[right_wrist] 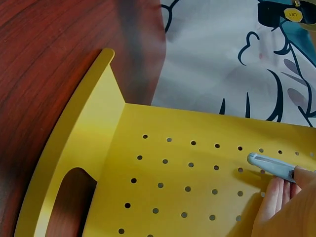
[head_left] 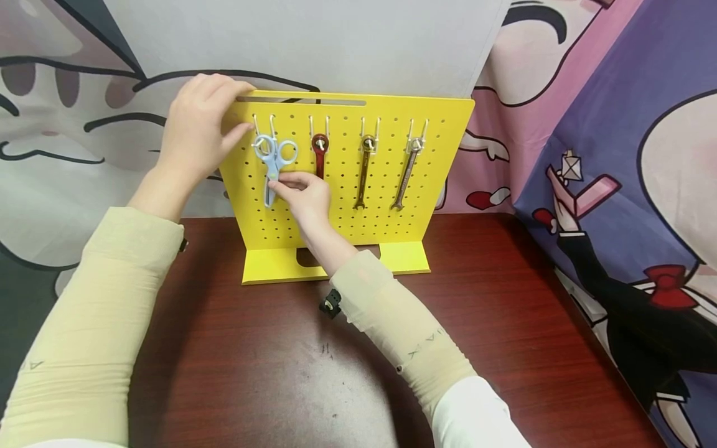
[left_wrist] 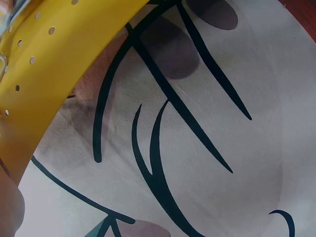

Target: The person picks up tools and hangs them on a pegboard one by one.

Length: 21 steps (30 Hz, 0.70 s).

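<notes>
Light-blue scissors (head_left: 272,158) hang point-down at the left hook of a yellow pegboard (head_left: 347,224), their finger loops up by the hook. My right hand (head_left: 307,198) pinches them below the loops between thumb and fingers. In the right wrist view, the pale blade end (right_wrist: 271,165) sticks out past that hand (right_wrist: 291,205), in front of the holed panel. My left hand (head_left: 201,121) grips the board's upper left corner, thumb on the front and fingers over the top edge. Only a bit of the left hand (left_wrist: 10,207) shows in the left wrist view.
Right of the scissors hang a red wrench (head_left: 320,152) and two metallic wrenches (head_left: 364,174), (head_left: 407,174), each on its own hook. The board stands on a dark red wooden table (head_left: 269,354). Cartoon-printed cloth (head_left: 605,205) and a pale panel (head_left: 313,43) rise behind and beside it.
</notes>
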Available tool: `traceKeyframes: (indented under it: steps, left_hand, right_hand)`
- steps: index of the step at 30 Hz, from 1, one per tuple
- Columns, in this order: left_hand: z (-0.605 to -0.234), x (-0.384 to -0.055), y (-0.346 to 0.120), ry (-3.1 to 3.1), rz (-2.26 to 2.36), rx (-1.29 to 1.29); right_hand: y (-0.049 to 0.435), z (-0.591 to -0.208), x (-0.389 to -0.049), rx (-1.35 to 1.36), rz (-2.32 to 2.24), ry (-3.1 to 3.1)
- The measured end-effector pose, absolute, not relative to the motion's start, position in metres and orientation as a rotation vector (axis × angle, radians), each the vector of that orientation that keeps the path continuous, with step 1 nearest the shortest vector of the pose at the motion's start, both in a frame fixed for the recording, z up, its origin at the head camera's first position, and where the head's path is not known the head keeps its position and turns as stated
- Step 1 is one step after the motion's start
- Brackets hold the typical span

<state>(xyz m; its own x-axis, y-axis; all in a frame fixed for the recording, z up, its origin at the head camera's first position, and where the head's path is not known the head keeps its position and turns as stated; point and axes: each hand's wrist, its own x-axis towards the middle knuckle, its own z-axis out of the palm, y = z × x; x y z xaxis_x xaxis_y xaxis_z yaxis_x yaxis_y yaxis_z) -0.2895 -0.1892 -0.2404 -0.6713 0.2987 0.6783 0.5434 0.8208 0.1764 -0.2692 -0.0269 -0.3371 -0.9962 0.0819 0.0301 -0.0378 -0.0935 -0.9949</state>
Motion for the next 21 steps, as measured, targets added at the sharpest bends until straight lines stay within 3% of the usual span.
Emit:
traceKeyframes:
  steps: [21]
  left_hand:
    - [-0.24,-0.288,-0.188,-2.371,-0.443,-0.602]
  right_hand:
    - [-0.007,-0.346,-0.259,0.113,2.196,-2.146]
